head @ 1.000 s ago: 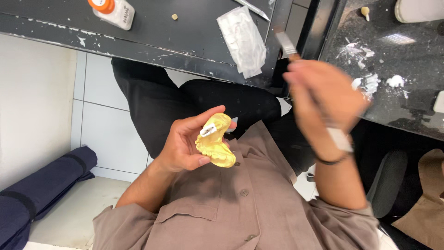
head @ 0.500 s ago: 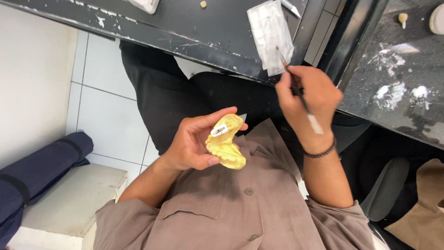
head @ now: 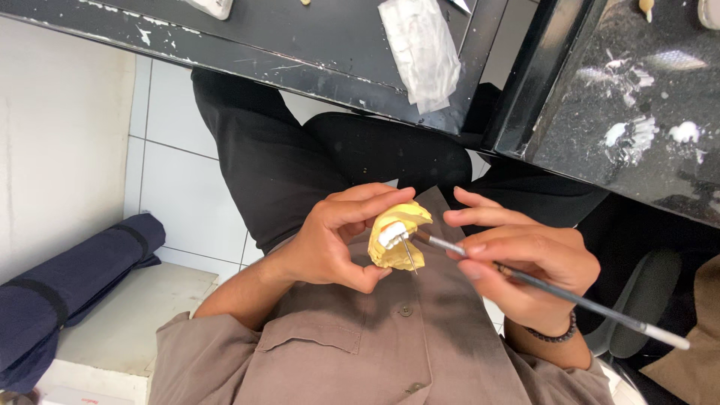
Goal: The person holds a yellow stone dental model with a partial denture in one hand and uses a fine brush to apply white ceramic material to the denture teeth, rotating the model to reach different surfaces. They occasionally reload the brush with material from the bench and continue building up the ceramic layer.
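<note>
My left hand (head: 334, 244) grips a yellow dental cast (head: 395, 237) with white teeth set in it, held over my lap in front of my brown shirt. A thin metal pin sticks out of the cast. My right hand (head: 525, 262) holds a long thin brush (head: 555, 292) with a dark handle and white end. The brush tip touches the cast just right of the white teeth. Both hands sit close together, nearly touching around the cast.
A black worktable (head: 300, 52) runs along the top, with a clear plastic bag (head: 420, 49) near its edge. A second dark counter (head: 645, 112) at right carries white powder smears. A rolled dark blue mat (head: 67, 289) lies on the floor at left.
My right hand came down from the table edge with the brush and brought its tip to the cast. My left hand turned the cast so the white teeth face up.
</note>
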